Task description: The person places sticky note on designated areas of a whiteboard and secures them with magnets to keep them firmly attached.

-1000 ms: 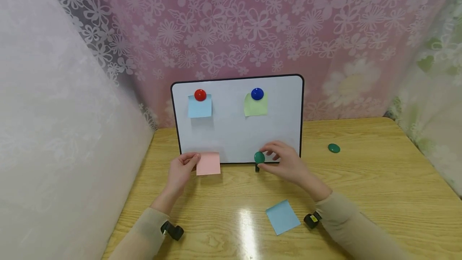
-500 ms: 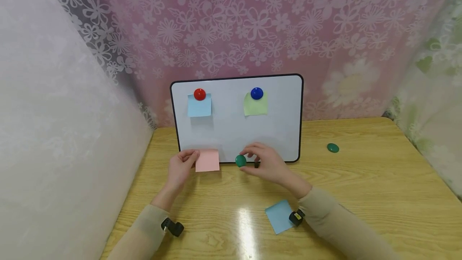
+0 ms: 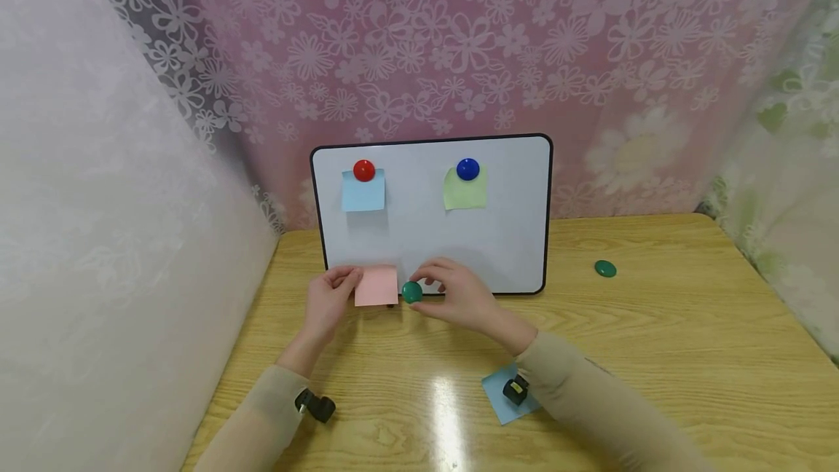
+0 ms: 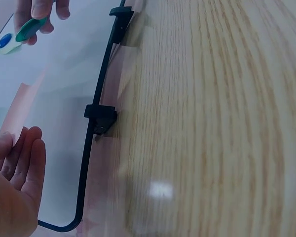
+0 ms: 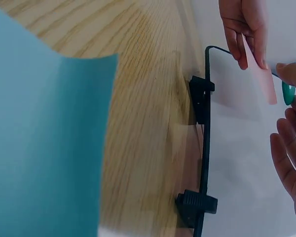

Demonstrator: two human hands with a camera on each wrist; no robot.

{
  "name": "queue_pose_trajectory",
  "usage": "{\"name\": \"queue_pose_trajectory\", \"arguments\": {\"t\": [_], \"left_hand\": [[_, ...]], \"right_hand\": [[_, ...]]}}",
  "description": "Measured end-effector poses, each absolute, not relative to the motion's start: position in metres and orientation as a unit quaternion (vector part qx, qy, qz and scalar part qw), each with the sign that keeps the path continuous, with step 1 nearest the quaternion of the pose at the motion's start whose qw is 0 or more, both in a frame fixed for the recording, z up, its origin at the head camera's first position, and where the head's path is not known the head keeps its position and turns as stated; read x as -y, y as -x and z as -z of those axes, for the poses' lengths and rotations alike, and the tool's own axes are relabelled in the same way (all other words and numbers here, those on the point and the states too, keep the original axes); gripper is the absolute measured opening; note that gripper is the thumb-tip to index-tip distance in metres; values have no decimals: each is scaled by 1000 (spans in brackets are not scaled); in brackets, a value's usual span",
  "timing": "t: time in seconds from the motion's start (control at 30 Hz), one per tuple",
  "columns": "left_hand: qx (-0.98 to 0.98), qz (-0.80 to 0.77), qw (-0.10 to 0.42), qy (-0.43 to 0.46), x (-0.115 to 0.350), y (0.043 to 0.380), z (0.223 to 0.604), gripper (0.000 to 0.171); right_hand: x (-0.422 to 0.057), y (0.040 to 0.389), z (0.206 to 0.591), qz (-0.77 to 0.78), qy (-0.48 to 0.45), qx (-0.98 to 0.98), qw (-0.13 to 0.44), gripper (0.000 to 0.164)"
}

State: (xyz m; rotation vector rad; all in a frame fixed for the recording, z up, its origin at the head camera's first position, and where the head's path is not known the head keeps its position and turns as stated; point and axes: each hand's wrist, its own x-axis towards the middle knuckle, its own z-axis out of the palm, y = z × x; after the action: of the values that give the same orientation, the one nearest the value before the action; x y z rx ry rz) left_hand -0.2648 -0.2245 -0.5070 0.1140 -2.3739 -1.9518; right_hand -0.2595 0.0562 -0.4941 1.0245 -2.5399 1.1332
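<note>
Between thumb and fingers, my left hand (image 3: 330, 303) pinches the left edge of a pink sticky note (image 3: 376, 285), held in front of the lower left of a whiteboard (image 3: 419, 239). Just right of that note, my right hand (image 3: 459, 296) grips a round green magnet (image 3: 411, 292) by its rim. In the right wrist view the pink note (image 5: 260, 74) stands off the board's surface, with the green magnet (image 5: 288, 93) close beside it. Higher on the board, a red magnet (image 3: 363, 170) sits on a blue note (image 3: 363, 195) and a blue magnet (image 3: 468, 169) on a green note (image 3: 466, 194).
Under my right wrist lies a loose blue sticky note (image 3: 501, 403), partly covered. Another green magnet (image 3: 606, 268) rests on the wooden table (image 3: 662, 326) right of the board. Black clip feet (image 4: 102, 118) hold the board's lower edge. Patterned curtains (image 3: 446, 42) close off the back and sides.
My right hand has carried the green magnet leftward along the board's lower edge to beside the pink note. My left hand has raised the note slightly.
</note>
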Motion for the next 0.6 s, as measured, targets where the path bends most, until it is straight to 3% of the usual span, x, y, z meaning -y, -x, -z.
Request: {"name": "queue_pose_trajectory", "arguments": {"t": [0.6], "left_hand": [[782,620,50,-37,229,274,506,27]], "right_hand": [[-18,270,499,-332,-326,877,118,39]]}}
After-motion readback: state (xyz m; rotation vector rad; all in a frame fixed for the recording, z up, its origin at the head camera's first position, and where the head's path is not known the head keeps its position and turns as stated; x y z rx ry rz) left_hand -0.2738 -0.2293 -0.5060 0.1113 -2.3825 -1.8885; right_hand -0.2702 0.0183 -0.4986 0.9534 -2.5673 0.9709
